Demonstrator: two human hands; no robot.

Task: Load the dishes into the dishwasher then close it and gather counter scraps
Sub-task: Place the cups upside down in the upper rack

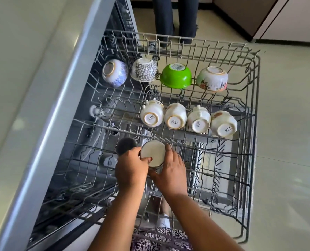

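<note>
Wire rack [252, 91] pulled out from the dishwasher [60, 109], far row holding four upturned bowls, middle row four upturned cups, near row taking a dark tumbler [126, 146] and a pale-bottomed cup [152, 153]. Both hands on that cup: left hand [131, 168] and right hand [169, 171], fingers curled round its sides. Best to seat it mouth-down just beside the tumbler before letting go.
</note>
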